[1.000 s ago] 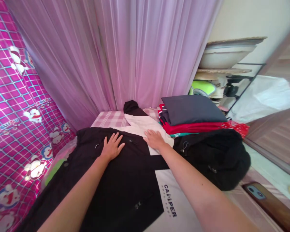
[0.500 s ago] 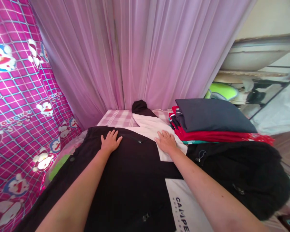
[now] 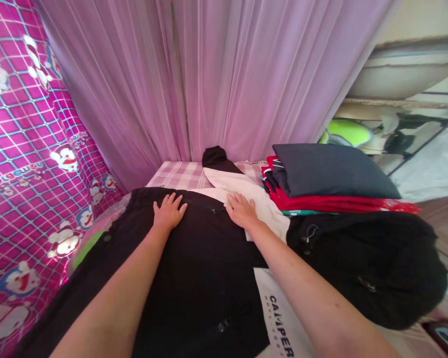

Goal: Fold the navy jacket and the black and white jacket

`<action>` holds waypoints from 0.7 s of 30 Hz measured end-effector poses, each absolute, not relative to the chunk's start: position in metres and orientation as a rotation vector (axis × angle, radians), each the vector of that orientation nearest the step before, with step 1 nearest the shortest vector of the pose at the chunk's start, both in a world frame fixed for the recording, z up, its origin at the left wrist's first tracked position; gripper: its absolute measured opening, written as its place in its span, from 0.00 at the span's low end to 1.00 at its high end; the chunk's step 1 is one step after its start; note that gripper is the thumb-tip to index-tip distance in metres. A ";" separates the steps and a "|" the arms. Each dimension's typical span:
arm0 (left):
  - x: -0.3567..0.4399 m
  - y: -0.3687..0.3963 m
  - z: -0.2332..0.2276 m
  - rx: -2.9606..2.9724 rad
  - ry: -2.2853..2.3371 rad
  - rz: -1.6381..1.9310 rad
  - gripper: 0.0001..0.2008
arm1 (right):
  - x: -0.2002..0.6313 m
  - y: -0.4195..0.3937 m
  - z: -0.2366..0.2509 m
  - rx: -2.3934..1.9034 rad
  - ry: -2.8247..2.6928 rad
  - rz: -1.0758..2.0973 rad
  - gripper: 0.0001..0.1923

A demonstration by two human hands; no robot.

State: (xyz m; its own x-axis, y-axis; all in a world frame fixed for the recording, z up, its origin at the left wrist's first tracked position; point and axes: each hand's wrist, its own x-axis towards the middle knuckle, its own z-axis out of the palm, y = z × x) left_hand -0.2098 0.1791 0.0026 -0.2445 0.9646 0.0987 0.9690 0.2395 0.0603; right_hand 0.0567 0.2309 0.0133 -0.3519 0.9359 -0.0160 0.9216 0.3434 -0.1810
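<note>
A black and white jacket point(image 3: 205, 268) lies spread out before me, with "CAMPER" lettering on a white panel at the lower right. My left hand point(image 3: 168, 211) rests flat on its black part near the far edge, fingers spread. Across the seam between black and white, my right hand point(image 3: 242, 211) lies flat with fingers apart. A zipper pull shows between the two hands, and another lies nearer to me. One white sleeve with a black cuff point(image 3: 214, 157) reaches toward the curtain. Neither hand grips the cloth.
To the right stands a stack of folded clothes point(image 3: 336, 171), dark grey on top of red. In front of it bunches a black hood point(image 3: 366, 268) with a cord. A purple curtain point(image 3: 216, 74) hangs behind, a pink patterned cloth point(image 3: 37, 149) at left. Shelves point(image 3: 414, 89) stand at right.
My right hand has slid left across the jacket, from the white part to the seam with the black. My left hand stays about where it was. The view has shifted slightly.
</note>
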 end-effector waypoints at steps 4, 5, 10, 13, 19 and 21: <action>-0.195 0.181 0.006 -1.850 -2.445 -0.203 0.26 | 0.053 0.207 0.002 -1.695 -2.555 0.193 0.29; -0.188 0.183 0.006 -1.832 -2.441 -0.205 0.25 | 0.052 0.203 0.000 -1.706 -2.544 0.169 0.29; -0.154 0.203 -0.005 -1.750 -2.481 -0.234 0.27 | 0.054 0.191 -0.006 -1.690 -2.553 0.118 0.28; -0.143 0.208 -0.016 -1.739 -2.484 -0.297 0.29 | 0.061 0.188 -0.007 -1.630 -2.612 0.126 0.28; -0.145 0.205 -0.027 -1.739 -2.474 -0.403 0.31 | 0.067 0.192 -0.005 -1.595 -2.601 0.198 0.27; -0.145 0.206 -0.029 -1.749 -2.473 -0.437 0.31 | 0.060 0.187 0.008 -1.601 -2.523 0.285 0.26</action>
State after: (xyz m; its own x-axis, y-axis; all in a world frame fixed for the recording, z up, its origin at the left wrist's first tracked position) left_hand -0.1451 0.2057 -0.0290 -0.3445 0.9107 0.2280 0.9337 0.3071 0.1844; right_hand 0.0596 0.1870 0.0076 -0.4244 0.9053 0.0164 0.8789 0.4162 -0.2331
